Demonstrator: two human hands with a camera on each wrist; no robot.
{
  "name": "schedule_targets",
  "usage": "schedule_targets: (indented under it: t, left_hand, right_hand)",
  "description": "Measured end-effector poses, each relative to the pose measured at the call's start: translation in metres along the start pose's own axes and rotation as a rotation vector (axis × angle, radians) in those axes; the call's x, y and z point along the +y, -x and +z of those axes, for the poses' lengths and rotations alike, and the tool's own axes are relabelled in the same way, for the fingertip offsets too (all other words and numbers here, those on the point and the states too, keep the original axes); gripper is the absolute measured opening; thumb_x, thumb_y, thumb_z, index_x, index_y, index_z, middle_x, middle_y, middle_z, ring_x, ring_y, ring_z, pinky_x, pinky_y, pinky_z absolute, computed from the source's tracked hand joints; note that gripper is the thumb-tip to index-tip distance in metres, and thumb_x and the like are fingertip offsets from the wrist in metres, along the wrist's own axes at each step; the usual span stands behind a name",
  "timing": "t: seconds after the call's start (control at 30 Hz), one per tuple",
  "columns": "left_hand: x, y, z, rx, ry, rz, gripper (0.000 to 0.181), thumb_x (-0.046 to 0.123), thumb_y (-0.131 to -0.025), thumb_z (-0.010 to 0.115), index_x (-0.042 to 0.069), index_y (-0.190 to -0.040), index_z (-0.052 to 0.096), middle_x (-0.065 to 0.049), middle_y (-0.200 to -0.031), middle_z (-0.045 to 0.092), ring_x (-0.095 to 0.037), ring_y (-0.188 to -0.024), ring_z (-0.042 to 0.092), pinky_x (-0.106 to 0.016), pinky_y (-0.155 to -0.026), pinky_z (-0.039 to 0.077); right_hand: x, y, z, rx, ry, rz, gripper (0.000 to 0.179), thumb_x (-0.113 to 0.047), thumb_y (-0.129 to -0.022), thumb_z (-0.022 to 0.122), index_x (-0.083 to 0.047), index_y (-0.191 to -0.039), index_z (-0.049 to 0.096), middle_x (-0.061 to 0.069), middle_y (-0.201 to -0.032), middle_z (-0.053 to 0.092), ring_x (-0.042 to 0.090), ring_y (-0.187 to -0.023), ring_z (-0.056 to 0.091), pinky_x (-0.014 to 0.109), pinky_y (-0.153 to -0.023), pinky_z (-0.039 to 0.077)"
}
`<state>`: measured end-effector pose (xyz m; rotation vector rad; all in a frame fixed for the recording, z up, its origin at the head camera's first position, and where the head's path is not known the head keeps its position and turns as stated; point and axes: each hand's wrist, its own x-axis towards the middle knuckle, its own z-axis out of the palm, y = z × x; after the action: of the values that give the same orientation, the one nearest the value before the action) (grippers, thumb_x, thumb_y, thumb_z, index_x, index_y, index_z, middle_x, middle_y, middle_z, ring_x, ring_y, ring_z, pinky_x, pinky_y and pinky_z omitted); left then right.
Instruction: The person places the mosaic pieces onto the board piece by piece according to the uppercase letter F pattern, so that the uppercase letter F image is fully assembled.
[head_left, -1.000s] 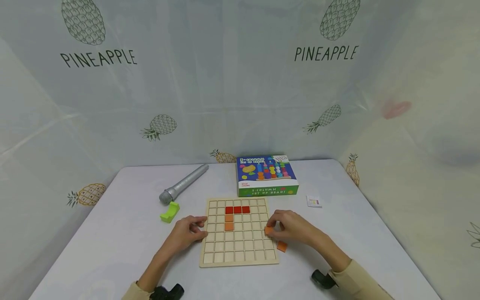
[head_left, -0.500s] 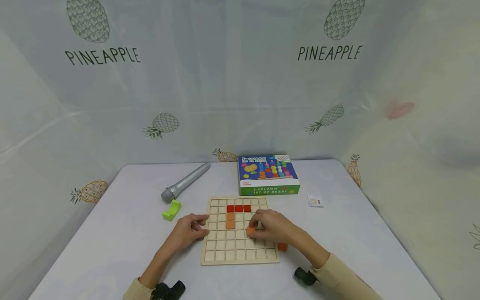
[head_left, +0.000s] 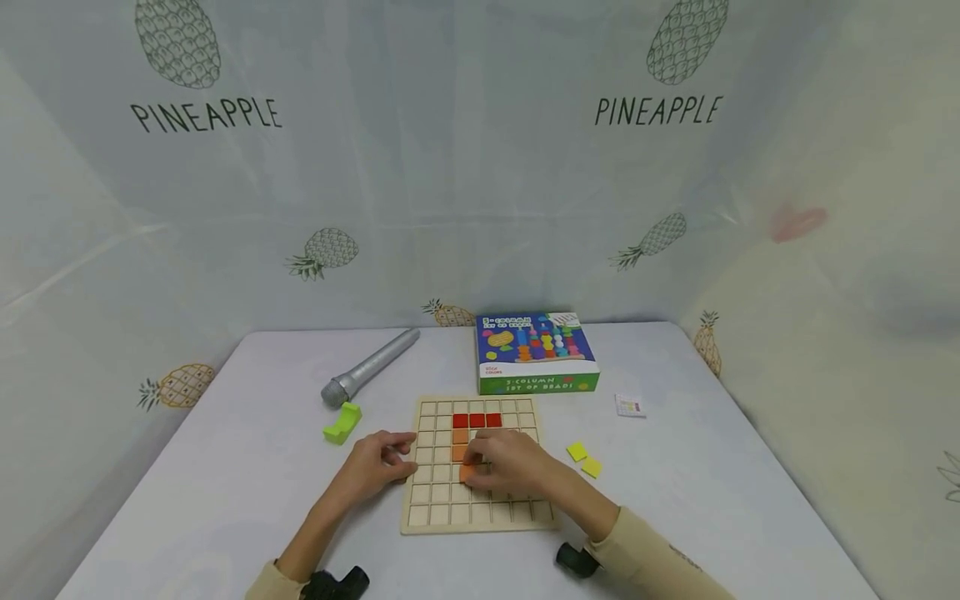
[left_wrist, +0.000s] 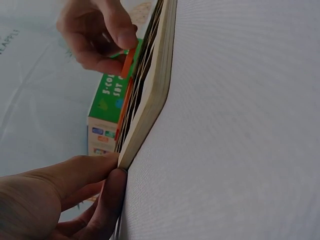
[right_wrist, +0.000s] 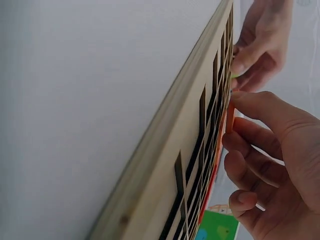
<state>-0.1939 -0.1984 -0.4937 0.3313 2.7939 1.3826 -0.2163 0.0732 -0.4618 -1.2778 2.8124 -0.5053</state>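
In the head view a square wooden grid board [head_left: 438,516] lies on the table. Red tiles [head_left: 476,421] form a short row in its upper part, and orange tiles [head_left: 459,436] run down from the row's left end. Thumb and forefinger of my right hand [head_left: 513,462] pinch another orange tile [head_left: 466,473], held just below that orange column. The right wrist view shows this orange tile [right_wrist: 230,116] on edge, close over the board. My left hand [head_left: 372,463] grips the board's left edge with thumb and fingers, as the left wrist view also shows.
Two yellow tiles [head_left: 584,459] lie right of the board, near my right forearm. A bead-set box [head_left: 536,354] stands behind the board. A silver microphone [head_left: 371,367] and a lime-green curved block [head_left: 342,423] lie to the left, a small printed card [head_left: 630,406] to the right.
My right hand has carried the orange tile leftward from the board's right edge to beside the orange column. The yellow tiles have come into view; the loose orange tile is now hidden. Left hand unchanged.
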Motion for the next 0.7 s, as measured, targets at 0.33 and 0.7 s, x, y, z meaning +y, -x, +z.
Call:
schedule_targets:
  t: [0.33, 0.7]
  left_hand:
    - [0.0005, 0.0006, 0.0003, -0.009, 0.023, -0.006, 0.048, 0.011, -0.08, 0.08, 0.0, -0.124, 0.065, -0.01, -0.098, 0.067, -0.004, -0.074, 0.063, -0.019, -0.063, 0.053]
    - [-0.0008, -0.0002, 0.0004, -0.006, 0.016, 0.0, 0.047, 0.012, -0.081, 0.079, 0.0, -0.124, 0.065, -0.009, -0.097, 0.066, -0.005, -0.075, 0.064, -0.019, -0.063, 0.052]
  right_hand:
    - [-0.0062, -0.0048, 0.0039, -0.002, 0.005, 0.024, 0.02, -0.038, -0.088, 0.073, -0.021, -0.099, 0.072, -0.011, -0.089, 0.063, 0.0, -0.074, 0.05, 0.015, -0.066, 0.045]
    - [-0.0065, -0.0096, 0.0066, 0.023, 0.011, 0.013, 0.022, -0.038, -0.087, 0.073, -0.02, -0.099, 0.073, -0.011, -0.089, 0.063, -0.002, -0.073, 0.051, 0.013, -0.065, 0.045]
